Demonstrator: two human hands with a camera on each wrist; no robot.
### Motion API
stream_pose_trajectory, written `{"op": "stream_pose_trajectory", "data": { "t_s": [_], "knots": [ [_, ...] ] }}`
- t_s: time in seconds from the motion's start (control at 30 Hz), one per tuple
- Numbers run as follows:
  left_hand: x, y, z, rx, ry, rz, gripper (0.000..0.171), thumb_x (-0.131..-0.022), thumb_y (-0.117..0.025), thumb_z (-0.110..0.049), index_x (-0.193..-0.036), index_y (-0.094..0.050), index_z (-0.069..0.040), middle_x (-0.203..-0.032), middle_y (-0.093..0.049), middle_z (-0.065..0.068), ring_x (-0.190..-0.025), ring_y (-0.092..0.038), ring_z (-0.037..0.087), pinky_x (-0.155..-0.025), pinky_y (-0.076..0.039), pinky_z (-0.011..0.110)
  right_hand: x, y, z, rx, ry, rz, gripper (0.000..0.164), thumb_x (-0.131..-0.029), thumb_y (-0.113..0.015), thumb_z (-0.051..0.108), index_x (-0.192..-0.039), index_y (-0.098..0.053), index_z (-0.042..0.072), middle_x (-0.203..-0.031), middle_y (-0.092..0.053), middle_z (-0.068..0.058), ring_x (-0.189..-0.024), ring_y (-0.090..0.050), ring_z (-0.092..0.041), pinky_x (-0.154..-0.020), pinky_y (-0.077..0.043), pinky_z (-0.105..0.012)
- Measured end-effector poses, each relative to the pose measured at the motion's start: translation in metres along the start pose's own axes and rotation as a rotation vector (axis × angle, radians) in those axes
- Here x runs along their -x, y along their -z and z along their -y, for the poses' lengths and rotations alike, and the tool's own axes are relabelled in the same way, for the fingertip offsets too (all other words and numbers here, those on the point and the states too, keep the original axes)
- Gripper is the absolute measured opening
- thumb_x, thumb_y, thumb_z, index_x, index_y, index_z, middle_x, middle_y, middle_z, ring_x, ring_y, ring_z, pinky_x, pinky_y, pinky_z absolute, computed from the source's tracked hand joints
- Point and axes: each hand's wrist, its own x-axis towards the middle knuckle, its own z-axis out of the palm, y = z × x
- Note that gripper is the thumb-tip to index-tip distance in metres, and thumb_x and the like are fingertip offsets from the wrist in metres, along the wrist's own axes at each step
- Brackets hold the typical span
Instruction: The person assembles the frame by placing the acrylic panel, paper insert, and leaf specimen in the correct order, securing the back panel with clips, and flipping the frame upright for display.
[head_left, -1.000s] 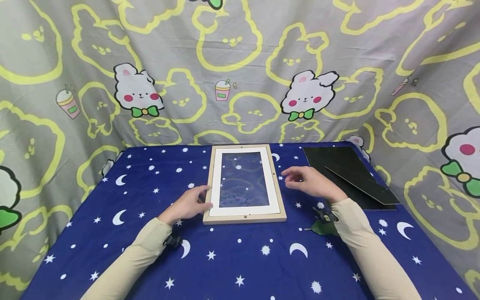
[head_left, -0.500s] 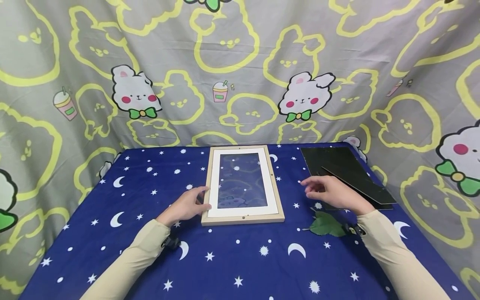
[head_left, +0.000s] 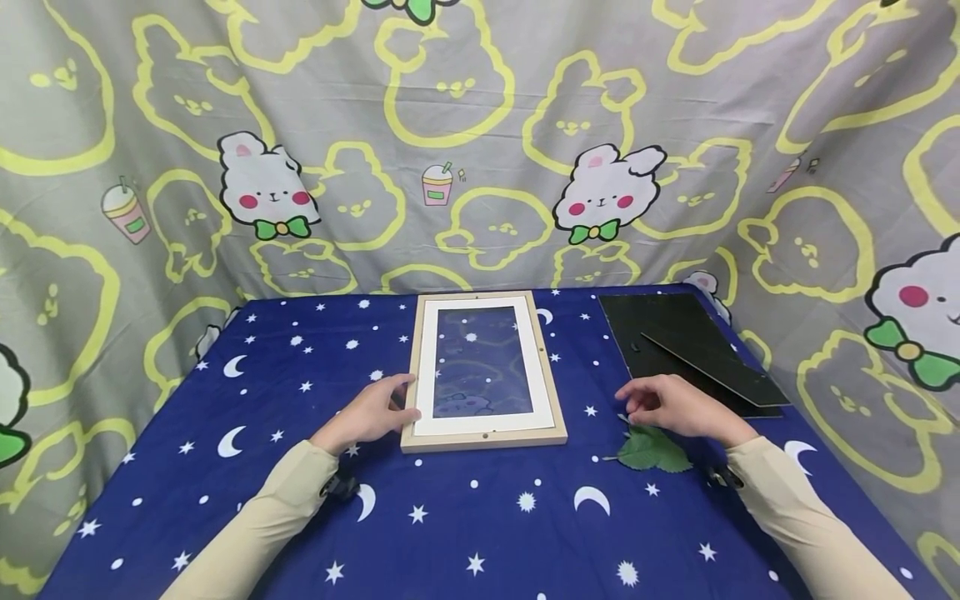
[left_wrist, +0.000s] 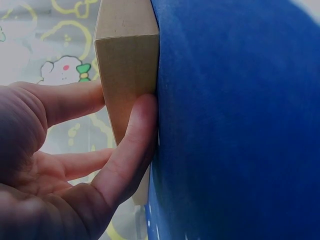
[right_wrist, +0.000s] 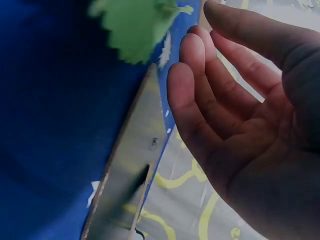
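A light wooden picture frame (head_left: 485,437) with a white mat (head_left: 427,375) lies on the dark blue cloth. At its left side is my left hand (head_left: 369,414), thumb at the upper edge and a finger low along the side, as the left wrist view of the frame (left_wrist: 125,70) shows. My right hand (head_left: 678,404) hovers just above and behind a green leaf (head_left: 652,450), its fingers loosely bent and holding nothing. In the right wrist view the leaf (right_wrist: 137,30) appears apart from the fingertips (right_wrist: 181,82).
Two black boards lie at the back right, the smaller board (head_left: 720,371) slanted across the larger board (head_left: 637,321). A cartoon-printed grey curtain (head_left: 480,108) stands behind and beside the table (head_left: 420,550).
My right hand has drawn away from the picture frame, to the right and toward me, and is now over the leaf. My left hand has kept its place at the frame.
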Motion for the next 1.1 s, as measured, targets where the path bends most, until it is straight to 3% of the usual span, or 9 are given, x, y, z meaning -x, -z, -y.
{"op": "stream_pose_trajectory", "data": {
  "t_s": [0.27, 0.77, 1.1],
  "knots": [
    [0.001, 0.000, 0.001, 0.015, 0.009, 0.007, 0.070, -0.095, -0.074, -0.019, -0.154, -0.041, -0.002, -0.123, -0.059, 0.019, -0.072, -0.069, 0.015, -0.068, -0.056, 0.032, -0.001, -0.006, 0.000, -0.010, 0.014, 0.056, 0.022, -0.089, -0.077, 0.006, -0.111, -0.073, 0.004, -0.086, -0.070, 0.007, -0.077, -0.062, -0.002, -0.065, -0.053, -0.022],
    [0.000, 0.001, -0.001, 0.011, 0.028, 0.005, 0.070, -0.094, -0.074, -0.019, -0.154, -0.041, -0.004, -0.124, -0.058, 0.019, -0.073, -0.069, 0.015, -0.068, -0.056, 0.033, -0.005, -0.011, 0.002, 0.004, -0.026, 0.047, 0.015, -0.090, -0.073, 0.001, -0.104, -0.074, 0.003, -0.079, -0.065, 0.007, -0.068, -0.057, -0.002, -0.058, -0.048, -0.021],
    [0.000, 0.001, 0.000, 0.024, 0.012, 0.005, 0.070, -0.094, -0.074, -0.017, -0.154, -0.040, -0.002, -0.125, -0.058, 0.021, -0.072, -0.070, 0.016, -0.069, -0.057, 0.034, -0.009, 0.003, 0.003, 0.058, -0.017, 0.040, 0.015, -0.094, -0.068, 0.002, -0.107, -0.074, 0.004, -0.084, -0.066, 0.007, -0.070, -0.055, -0.003, -0.058, -0.046, -0.021]
  ]
}}
